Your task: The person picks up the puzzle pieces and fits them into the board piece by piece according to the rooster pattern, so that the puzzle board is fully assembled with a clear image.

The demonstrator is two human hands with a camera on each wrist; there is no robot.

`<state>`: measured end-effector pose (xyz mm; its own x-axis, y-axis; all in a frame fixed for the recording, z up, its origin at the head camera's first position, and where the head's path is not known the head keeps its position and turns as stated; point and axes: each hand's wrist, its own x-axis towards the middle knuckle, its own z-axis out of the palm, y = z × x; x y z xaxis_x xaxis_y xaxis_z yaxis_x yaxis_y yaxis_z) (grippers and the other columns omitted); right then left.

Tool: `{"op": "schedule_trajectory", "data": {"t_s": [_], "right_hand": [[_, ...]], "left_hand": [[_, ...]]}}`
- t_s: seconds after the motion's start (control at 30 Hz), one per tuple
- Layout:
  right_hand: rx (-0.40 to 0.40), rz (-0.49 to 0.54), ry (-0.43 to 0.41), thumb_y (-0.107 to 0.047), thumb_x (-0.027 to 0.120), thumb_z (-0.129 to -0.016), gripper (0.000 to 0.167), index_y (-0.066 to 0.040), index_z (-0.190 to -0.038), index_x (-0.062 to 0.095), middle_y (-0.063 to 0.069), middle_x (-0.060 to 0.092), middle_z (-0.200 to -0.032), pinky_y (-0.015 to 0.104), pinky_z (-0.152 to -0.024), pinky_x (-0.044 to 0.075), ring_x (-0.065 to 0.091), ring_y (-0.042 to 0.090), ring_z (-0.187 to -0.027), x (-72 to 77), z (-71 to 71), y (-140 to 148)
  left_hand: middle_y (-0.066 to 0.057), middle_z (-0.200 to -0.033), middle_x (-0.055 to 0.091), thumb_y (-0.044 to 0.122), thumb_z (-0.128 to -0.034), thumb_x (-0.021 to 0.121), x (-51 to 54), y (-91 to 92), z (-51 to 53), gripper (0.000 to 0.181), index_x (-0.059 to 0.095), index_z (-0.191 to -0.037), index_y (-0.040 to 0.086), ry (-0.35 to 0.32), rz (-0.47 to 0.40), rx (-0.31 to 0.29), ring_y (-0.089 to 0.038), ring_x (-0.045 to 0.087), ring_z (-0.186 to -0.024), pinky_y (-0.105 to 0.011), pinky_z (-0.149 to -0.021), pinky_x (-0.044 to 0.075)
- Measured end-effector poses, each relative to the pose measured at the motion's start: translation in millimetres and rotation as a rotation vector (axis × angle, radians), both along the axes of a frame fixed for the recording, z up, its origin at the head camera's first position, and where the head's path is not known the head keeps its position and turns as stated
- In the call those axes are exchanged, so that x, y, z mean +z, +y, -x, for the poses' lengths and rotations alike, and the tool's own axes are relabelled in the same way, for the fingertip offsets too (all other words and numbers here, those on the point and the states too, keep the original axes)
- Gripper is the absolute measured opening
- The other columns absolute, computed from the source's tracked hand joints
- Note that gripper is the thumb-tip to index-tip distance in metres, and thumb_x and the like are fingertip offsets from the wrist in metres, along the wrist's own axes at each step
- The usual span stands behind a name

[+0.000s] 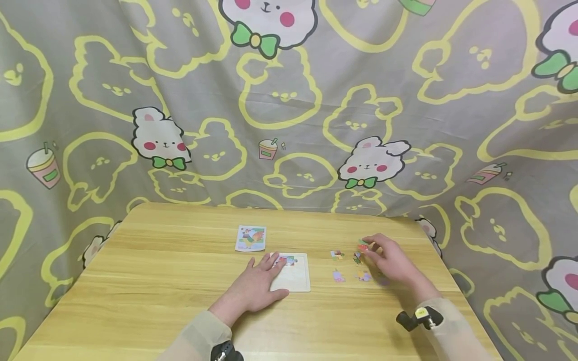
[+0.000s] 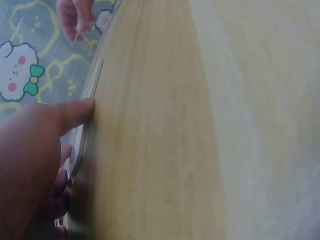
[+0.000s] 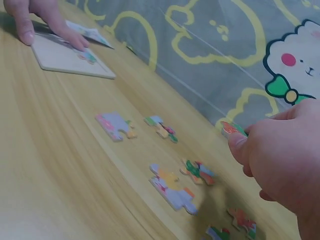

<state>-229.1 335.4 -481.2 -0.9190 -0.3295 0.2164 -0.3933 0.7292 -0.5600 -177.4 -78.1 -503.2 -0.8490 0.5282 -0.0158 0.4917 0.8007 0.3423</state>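
My left hand [image 1: 257,286] rests with fingers spread on the left side of a white puzzle board [image 1: 291,282], its thumb by the near edge. Colourful joined puzzle pieces [image 1: 290,260] lie at the board's top, partly covered by the fingers. To the right, my right hand [image 1: 392,261] pinches a red and green puzzle piece [image 3: 231,129] between thumb and fingers, raised above the table. Below it lie several loose jigsaw pieces [image 3: 172,187], among them a lilac and pink one [image 3: 113,125]. In the left wrist view, the left thumb [image 2: 77,112] touches the board's edge.
A picture card [image 1: 251,237] showing a colourful bird lies behind the board, to its left. The wooden table [image 1: 149,281] runs back to a grey curtain [image 1: 293,140] printed with cartoon animals.
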Motion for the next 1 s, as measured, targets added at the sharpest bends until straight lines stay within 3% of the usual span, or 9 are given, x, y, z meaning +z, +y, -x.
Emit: {"op": "schedule_trajectory", "data": {"t_s": [0.77,1.0], "right_hand": [[0.096,0.041,-0.026,-0.007,0.070,-0.103,0.033,-0.004,-0.136,0.067,-0.003,0.065,-0.116,0.030,-0.077,0.057,0.061,0.015,-0.098,-0.2,-2.5,-47],[0.129,0.070,-0.054,-0.007,0.070,-0.102,0.033,-0.004,-0.135,0.066,-0.001,0.064,-0.108,0.030,-0.065,0.057,0.063,0.016,-0.086,-4.8,-2.8,-60]], "left_hand": [[-0.016,-0.171,0.030,0.061,-0.1019,0.058,0.8,-0.3,0.1,0.083,0.038,-0.165,0.011,-0.005,-0.005,-0.001,-0.038,0.027,-0.156,-0.068,-0.122,0.022],[-0.015,-0.171,0.029,0.061,-0.1020,0.058,-0.3,-0.2,0.5,0.084,0.038,-0.166,0.011,-0.005,-0.006,-0.002,-0.038,0.027,-0.157,-0.068,-0.122,0.022]]}}
